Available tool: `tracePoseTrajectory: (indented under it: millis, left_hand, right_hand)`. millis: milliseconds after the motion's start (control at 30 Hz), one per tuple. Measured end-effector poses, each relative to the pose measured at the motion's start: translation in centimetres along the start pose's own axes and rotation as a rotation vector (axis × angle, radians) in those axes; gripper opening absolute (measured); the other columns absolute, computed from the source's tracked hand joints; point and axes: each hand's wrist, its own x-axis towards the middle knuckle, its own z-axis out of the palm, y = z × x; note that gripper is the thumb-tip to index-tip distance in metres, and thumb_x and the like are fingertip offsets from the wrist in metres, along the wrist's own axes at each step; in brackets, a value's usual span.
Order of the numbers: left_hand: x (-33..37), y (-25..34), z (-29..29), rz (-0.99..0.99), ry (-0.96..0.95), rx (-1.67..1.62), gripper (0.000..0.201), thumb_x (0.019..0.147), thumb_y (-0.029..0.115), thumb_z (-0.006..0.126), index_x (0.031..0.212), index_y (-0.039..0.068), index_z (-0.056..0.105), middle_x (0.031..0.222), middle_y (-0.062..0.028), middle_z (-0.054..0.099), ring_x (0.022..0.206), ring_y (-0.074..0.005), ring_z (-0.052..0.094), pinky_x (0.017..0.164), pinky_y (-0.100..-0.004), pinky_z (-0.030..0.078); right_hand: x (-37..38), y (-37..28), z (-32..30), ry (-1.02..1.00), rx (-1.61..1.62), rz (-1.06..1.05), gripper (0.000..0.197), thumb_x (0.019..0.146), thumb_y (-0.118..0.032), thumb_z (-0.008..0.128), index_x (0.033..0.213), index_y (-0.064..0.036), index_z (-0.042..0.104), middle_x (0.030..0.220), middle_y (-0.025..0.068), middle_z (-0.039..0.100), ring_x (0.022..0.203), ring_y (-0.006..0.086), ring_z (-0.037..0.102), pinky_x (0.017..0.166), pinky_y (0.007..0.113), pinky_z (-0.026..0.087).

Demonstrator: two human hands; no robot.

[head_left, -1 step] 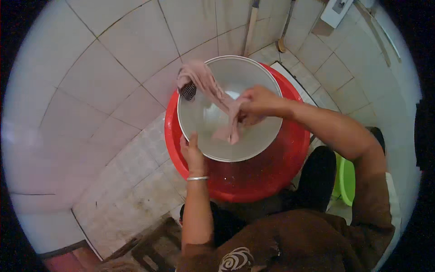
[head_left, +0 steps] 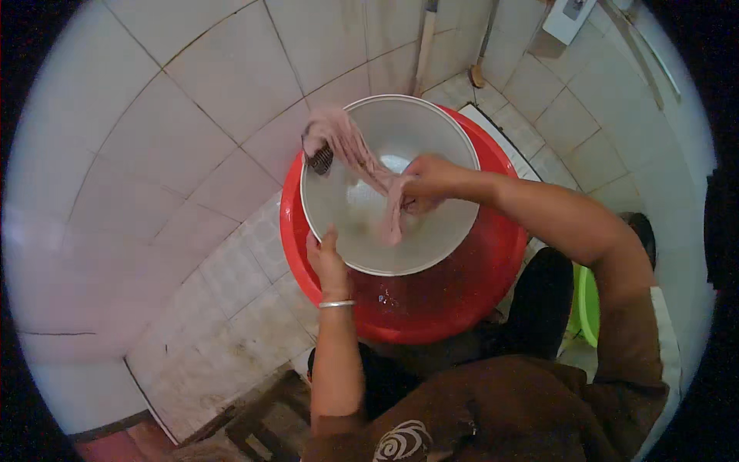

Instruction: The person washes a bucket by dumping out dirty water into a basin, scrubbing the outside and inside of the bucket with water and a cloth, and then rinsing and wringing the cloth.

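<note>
A wide white bowl (head_left: 443,239) sits tilted over a large red basin (head_left: 416,323). My left hand (head_left: 328,266) grips the bowl's near-left rim, thumb on the inner side. Over the bowl's inside, my right hand (head_left: 431,183) is closed on a wet-looking pink cloth (head_left: 358,150). That cloth stretches from the hand to the bowl's far-left rim, where a dark striped part shows at its end. A loose tail of it hangs below my right fingers. The fingertips of my right hand are partly hidden by the cloth.
Tiled wall rises behind and left of the basin. A pole (head_left: 425,50) and a brush (head_left: 477,75) lean in the far corner. A bright green tub (head_left: 587,308) stands by my right leg. At the lower left is a brown slatted piece (head_left: 269,423) on the tiled floor.
The cloth's hanging tail has narrowed and shifted slightly, and my right hand has moved a little. Small bright spots now show in the red basin below the bowl. My left hand keeps its place.
</note>
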Motion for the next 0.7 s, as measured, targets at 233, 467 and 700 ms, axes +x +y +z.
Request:
tracePoseTrajectory:
  millis: [233,467,700]
  left_hand:
    - [-2.0,-3.6,0.3,0.008,0.120,0.215,0.043,0.065,0.002,0.048,0.107,-0.005,0.052,0.092,-0.0077,0.056,0.083,-0.0194,0.052,0.078,-0.0299,0.042]
    - [-2.6,-7.6,0.5,0.002,0.079,0.252,0.042,0.064,0.003,0.049,0.106,-0.004,0.051,0.095,-0.0081,0.047,0.087,-0.0189,0.047,0.079,-0.0273,0.038]
    - [4.8,-10.6,-3.9,0.073,0.204,0.215,0.044,0.063,0.006,0.050,0.106,-0.005,0.049,0.097,-0.0093,0.045,0.089,-0.0204,0.045,0.082,-0.0295,0.038]
  right_hand:
    - [15.8,10.3,5.2,0.454,0.059,0.274,0.031,0.073,-0.029,0.067,0.085,0.0003,0.065,0.087,0.0175,0.065,0.072,0.0335,0.064,0.063,0.040,0.051]
    - [23.4,16.4,20.7,0.204,-0.767,-0.167,0.033,0.088,-0.025,0.041,0.096,-0.0046,0.066,0.100,0.0142,0.063,0.092,0.0311,0.061,0.083,0.044,0.047]
    - [24.7,3.7,28.1,0.846,0.048,-0.163,0.039,0.074,-0.019,0.055,0.110,-0.0025,0.055,0.107,0.0184,0.058,0.103,0.0325,0.055,0.086,0.043,0.043]
